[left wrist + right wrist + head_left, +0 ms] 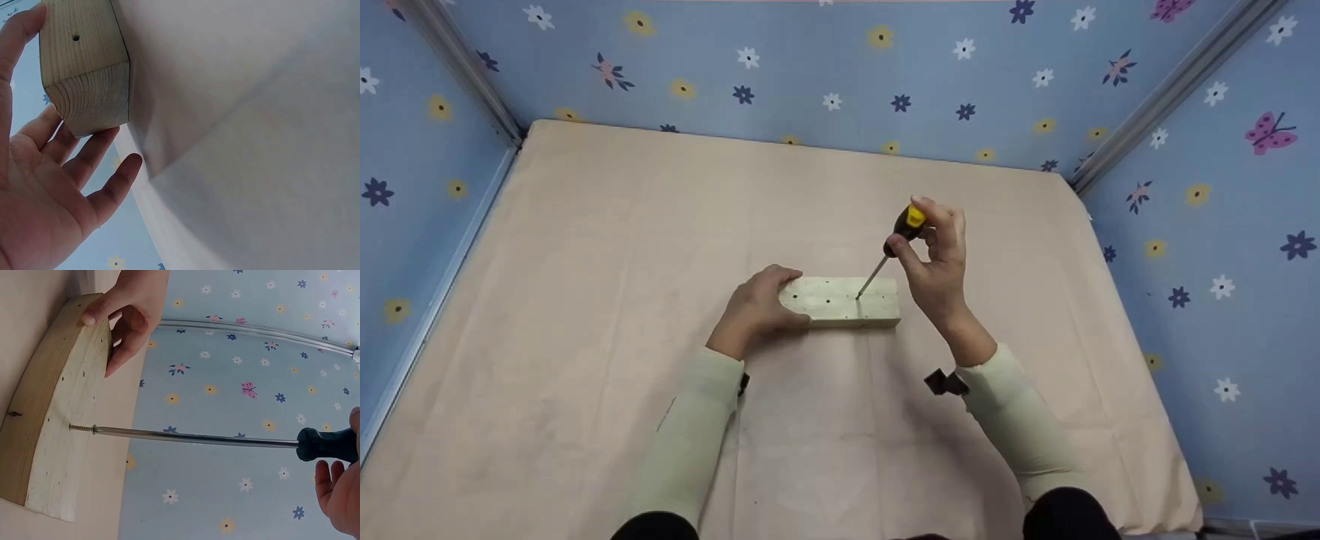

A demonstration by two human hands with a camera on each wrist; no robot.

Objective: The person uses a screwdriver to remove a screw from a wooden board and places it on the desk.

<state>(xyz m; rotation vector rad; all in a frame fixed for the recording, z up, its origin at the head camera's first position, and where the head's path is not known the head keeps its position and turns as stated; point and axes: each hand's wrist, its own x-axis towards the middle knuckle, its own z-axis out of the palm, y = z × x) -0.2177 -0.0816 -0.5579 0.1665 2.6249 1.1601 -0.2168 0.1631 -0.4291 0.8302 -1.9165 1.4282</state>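
Observation:
A pale wooden block [847, 311] with several small holes lies on the cloth. My left hand [761, 304] grips its left end, thumb on the near side and fingers on the far side. In the left wrist view the block's end grain [93, 98] shows above the palm. My right hand [941, 262] holds a screwdriver [907, 225] by its black and yellow handle, tilted over the block. The right wrist view shows the screwdriver's long shaft [197, 437] meeting the head of a screw [82, 428], which stands partly out of the block's top face.
A beige cloth [585, 300] covers the table, with fold creases in it. Blue panels [810, 67] with flowers and butterflies rise at the back and both sides, joined by grey metal posts [1170, 90] in the corners.

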